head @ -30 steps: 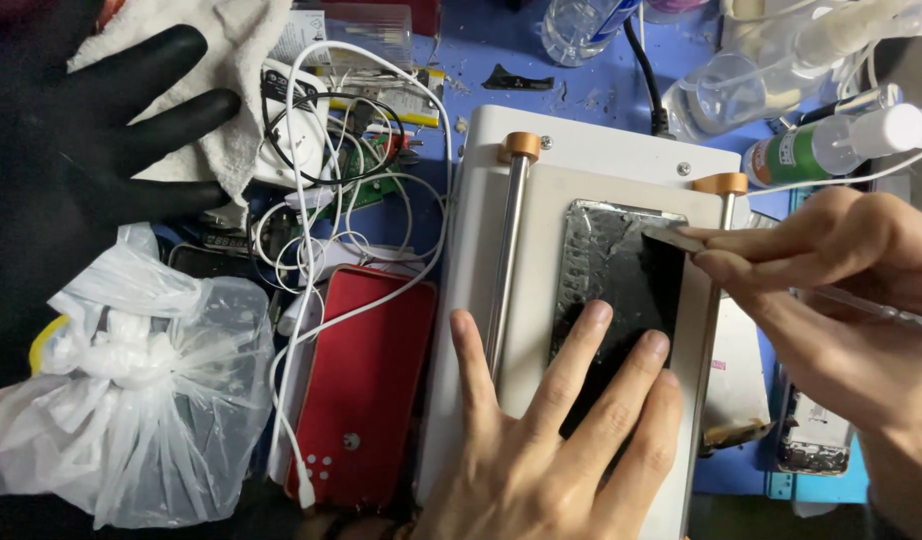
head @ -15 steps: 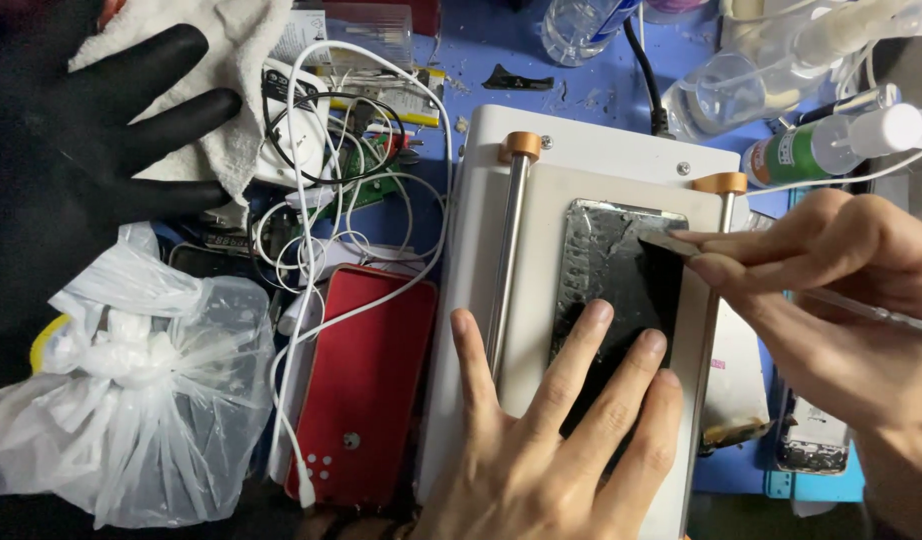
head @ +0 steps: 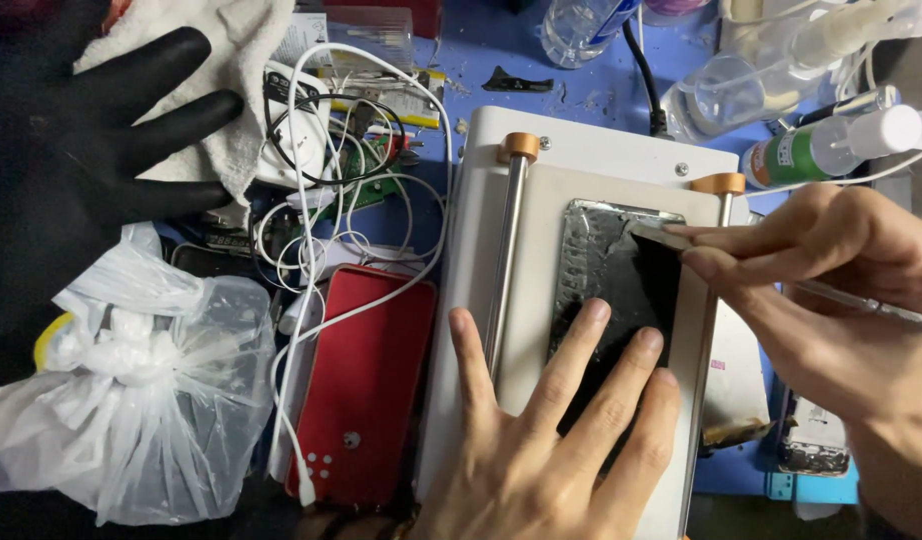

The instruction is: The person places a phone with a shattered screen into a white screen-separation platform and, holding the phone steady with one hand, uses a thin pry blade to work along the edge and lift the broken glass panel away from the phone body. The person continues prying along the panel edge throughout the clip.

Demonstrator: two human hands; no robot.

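both bare hands are on the cracked phone screen that lies flat on the white separator machine. left hand is spread wide, palm down, fingertips pressing the lower half of the dark glass and holding nothing. right hand is pinched narrow around a thin flat blade, its tip at the screen's upper right corner.

the screen is black over most of its face, but the top part is silvery and crazed with cracks, a jagged line between the two. it sits between two metal rods with orange caps, which run down the plate on either side.

the lower end of the screen is hidden under the left hand, and the blade's tip is too thin to tell whether it is under the glass. the right wrist runs off the frame's edge.

a red phone case lies just beside the machine's left edge, with a white cable looped over it. a black-gloved hand rests on a white towel at far left, a knotted clear plastic bag below it. bottles crowd the blue mat at upper right, leaving little room around the plate.
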